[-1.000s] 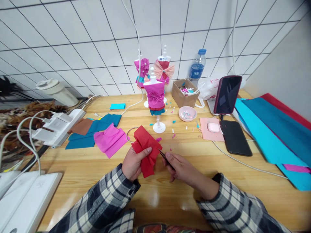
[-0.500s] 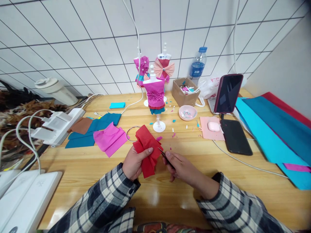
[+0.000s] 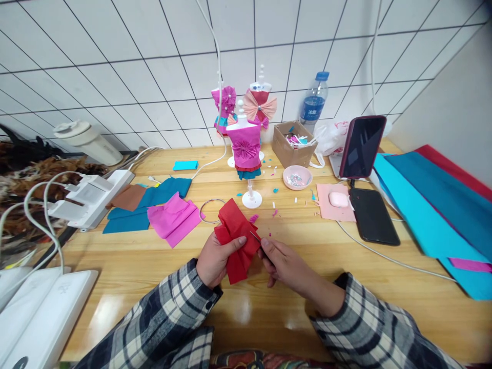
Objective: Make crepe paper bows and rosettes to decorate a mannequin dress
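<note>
My left hand (image 3: 214, 259) grips folded red crepe paper (image 3: 239, 220), its thumb pressed flat over the folds. The sheet hangs in the air above the tabletop, with one end pointing up and another down. In my right hand (image 3: 286, 264) is a slim pair of scissors (image 3: 255, 236), mostly covered by the fingers. Their pointed metal tip lies against the right edge of the red paper. Behind the paper stands a small dress form (image 3: 244, 141) wearing a magenta pleated top and a red and teal ruffle. A metal ring (image 3: 203, 209) lies just left of the paper.
Magenta (image 3: 175, 220) and teal paper (image 3: 126, 219) lie at left, beside a power strip (image 3: 105, 200). Two more dress forms, a cardboard box (image 3: 294, 148), a pink bowl (image 3: 298, 178) and a bottle (image 3: 314, 102) stand behind. At right are phones (image 3: 374, 215) and coloured sheets (image 3: 442, 205).
My left hand and the red paper have shifted slightly right, toward my right hand. The scissors' tip now overlaps the paper's edge more, and less of the tool shows.
</note>
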The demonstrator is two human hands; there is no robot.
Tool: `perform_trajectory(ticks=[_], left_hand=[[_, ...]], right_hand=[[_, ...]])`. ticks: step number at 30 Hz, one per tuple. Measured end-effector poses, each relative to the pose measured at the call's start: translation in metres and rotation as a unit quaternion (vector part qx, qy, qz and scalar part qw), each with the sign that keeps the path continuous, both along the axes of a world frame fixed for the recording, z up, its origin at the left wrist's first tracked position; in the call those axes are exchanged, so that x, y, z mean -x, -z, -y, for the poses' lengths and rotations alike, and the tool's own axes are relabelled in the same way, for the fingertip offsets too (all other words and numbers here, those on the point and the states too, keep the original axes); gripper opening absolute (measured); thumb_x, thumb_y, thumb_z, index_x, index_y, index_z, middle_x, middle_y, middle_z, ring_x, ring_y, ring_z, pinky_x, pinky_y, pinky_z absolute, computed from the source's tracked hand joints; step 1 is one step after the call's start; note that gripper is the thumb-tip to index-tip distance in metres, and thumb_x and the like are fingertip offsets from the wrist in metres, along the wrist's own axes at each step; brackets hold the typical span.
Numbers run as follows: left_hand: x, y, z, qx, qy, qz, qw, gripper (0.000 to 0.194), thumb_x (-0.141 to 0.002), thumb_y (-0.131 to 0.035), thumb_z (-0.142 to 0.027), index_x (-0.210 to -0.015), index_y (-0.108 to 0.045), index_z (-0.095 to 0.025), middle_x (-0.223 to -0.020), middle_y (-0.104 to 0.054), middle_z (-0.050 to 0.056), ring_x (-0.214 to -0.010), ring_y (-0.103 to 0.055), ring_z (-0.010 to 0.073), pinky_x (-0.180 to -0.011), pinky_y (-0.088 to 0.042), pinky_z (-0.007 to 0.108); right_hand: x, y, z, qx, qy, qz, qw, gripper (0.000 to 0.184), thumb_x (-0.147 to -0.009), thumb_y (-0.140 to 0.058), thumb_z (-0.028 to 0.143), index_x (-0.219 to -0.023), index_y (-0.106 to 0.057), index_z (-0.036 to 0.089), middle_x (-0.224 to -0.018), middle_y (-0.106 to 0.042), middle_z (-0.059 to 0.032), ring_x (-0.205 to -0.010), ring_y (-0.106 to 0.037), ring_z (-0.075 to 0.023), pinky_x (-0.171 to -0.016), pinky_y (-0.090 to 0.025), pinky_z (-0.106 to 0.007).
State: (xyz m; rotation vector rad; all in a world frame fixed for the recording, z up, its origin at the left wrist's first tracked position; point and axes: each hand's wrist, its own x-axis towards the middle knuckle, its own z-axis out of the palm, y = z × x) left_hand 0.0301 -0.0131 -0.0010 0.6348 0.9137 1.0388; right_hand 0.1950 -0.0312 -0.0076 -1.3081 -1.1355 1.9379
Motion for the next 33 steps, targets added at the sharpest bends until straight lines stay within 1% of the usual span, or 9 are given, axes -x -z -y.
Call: perform_trajectory(ticks=[4, 9, 13, 18, 21, 26, 30, 33], left_hand=[[-0.0002, 0.0002, 0.0005, 0.004, -0.004, -0.002, 1.0, 0.023, -0.07, -0.076, -0.017, -0.091, -0.069, -0.011, -0.093, -0.075, 0.011, -0.078, -0.071, 0.0216, -0.074, -0.057, 0.031], [-0.0013, 0.0015, 0.0006, 0.022, -0.043, 0.008, 0.999, 0.026, -0.071, -0.076, -0.021, -0.094, -0.068, -0.011, -0.097, -0.074, 0.011, -0.084, -0.07, 0.0228, -0.082, -0.055, 0.035], [-0.0027, 0.0016, 0.0, 0.021, -0.061, 0.0, 0.998, 0.026, -0.07, -0.077, -0.02, -0.093, -0.068, -0.012, -0.096, -0.075, 0.01, -0.085, -0.07, 0.0219, -0.085, -0.054, 0.034], [-0.0023, 0.0007, 0.0003, 0.02, -0.034, -0.006, 0.999, 0.025, -0.07, -0.077, -0.021, -0.092, -0.068, -0.012, -0.093, -0.075, 0.01, -0.079, -0.07, 0.0214, -0.08, -0.056, 0.034], [-0.0014, 0.0012, 0.0013, 0.018, -0.029, -0.01, 0.999, 0.025, -0.069, -0.077, -0.02, -0.092, -0.068, -0.012, -0.092, -0.075, 0.009, -0.079, -0.07, 0.0212, -0.078, -0.056, 0.033], [-0.0019, 0.0014, 0.002, 0.008, -0.015, -0.02, 1.0, 0.025, -0.07, -0.077, -0.021, -0.09, -0.068, -0.011, -0.087, -0.075, 0.009, -0.071, -0.07, 0.0203, -0.072, -0.057, 0.033], [-0.0034, 0.0, 0.0016, 0.008, -0.027, -0.026, 0.999, 0.024, -0.069, -0.077, -0.021, -0.089, -0.068, -0.012, -0.086, -0.075, 0.008, -0.072, -0.07, 0.021, -0.071, -0.056, 0.032], [-0.0037, -0.0006, 0.0012, 0.01, -0.044, -0.031, 0.999, 0.028, -0.067, -0.079, -0.021, -0.091, -0.068, -0.012, -0.091, -0.075, 0.009, -0.077, -0.07, 0.0219, -0.072, -0.055, 0.032]], right_hand=[[0.0001, -0.0004, -0.0001, -0.007, -0.002, 0.006, 1.0, 0.057, -0.079, -0.038, 0.076, -0.078, -0.048, 0.019, -0.05, -0.034, 0.009, -0.042, -0.036, -0.0066, -0.042, -0.051, -0.023], [-0.0008, 0.0025, 0.0011, -0.043, -0.01, 0.013, 0.999, 0.055, -0.082, -0.036, 0.073, -0.078, -0.047, 0.019, -0.052, -0.034, 0.0082, -0.044, -0.037, -0.0071, -0.041, -0.049, -0.022], [-0.0011, 0.0052, 0.0019, -0.056, -0.012, 0.023, 0.998, 0.053, -0.084, -0.035, 0.071, -0.079, -0.047, 0.02, -0.054, -0.035, 0.0074, -0.046, -0.037, -0.0076, -0.041, -0.049, -0.021], [-0.0005, 0.0023, 0.0028, -0.025, -0.015, 0.014, 0.999, 0.056, -0.081, -0.034, 0.075, -0.079, -0.046, 0.02, -0.053, -0.034, 0.0078, -0.045, -0.037, -0.0075, -0.042, -0.05, -0.022], [-0.0003, -0.0011, 0.0021, -0.024, -0.015, 0.022, 0.999, 0.058, -0.08, -0.033, 0.077, -0.078, -0.046, 0.02, -0.053, -0.035, 0.0078, -0.045, -0.037, -0.0075, -0.041, -0.05, -0.022], [0.0004, -0.0029, 0.0003, -0.02, -0.014, 0.028, 0.999, 0.059, -0.079, -0.033, 0.078, -0.078, -0.046, 0.02, -0.054, -0.034, 0.0074, -0.046, -0.038, -0.0079, -0.041, -0.05, -0.022], [0.0006, -0.0021, 0.0005, -0.034, -0.01, 0.031, 0.999, 0.056, -0.08, -0.034, 0.076, -0.076, -0.044, 0.021, -0.056, -0.035, 0.0067, -0.046, -0.039, -0.0081, -0.04, -0.049, -0.022], [0.0003, -0.0023, 0.0005, -0.046, -0.017, 0.038, 0.998, 0.055, -0.081, -0.035, 0.074, -0.074, -0.043, 0.021, -0.056, -0.036, 0.0065, -0.046, -0.04, -0.0084, -0.04, -0.048, -0.022]])
